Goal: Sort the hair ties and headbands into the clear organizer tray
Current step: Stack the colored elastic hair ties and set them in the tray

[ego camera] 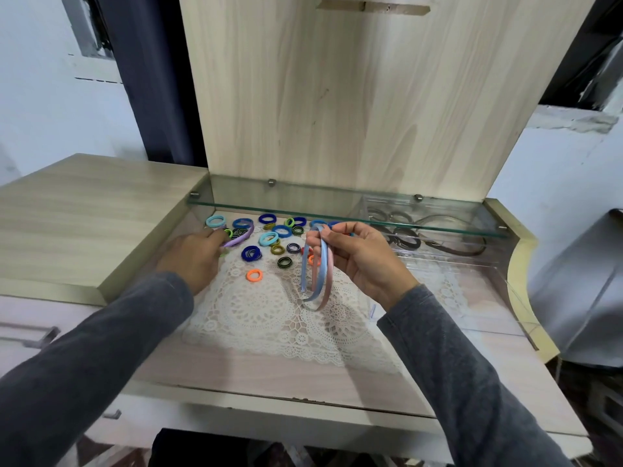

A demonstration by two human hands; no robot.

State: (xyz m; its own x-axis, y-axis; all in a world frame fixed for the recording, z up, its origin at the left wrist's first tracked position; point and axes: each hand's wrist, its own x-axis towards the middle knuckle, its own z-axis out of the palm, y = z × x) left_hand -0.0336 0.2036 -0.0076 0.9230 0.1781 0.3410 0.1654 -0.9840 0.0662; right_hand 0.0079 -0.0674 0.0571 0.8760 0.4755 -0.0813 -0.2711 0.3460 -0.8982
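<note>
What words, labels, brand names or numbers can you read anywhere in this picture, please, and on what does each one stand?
None: no readable text, number or logo shows on the hair ties, the headbands, the tray, the glass shelf, the wooden panel or the lace mat.

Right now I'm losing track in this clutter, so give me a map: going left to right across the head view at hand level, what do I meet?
Left hand gripping the purple headband → orange hair tie → blue and pink headbands → right hand holding them → clear tray.
</note>
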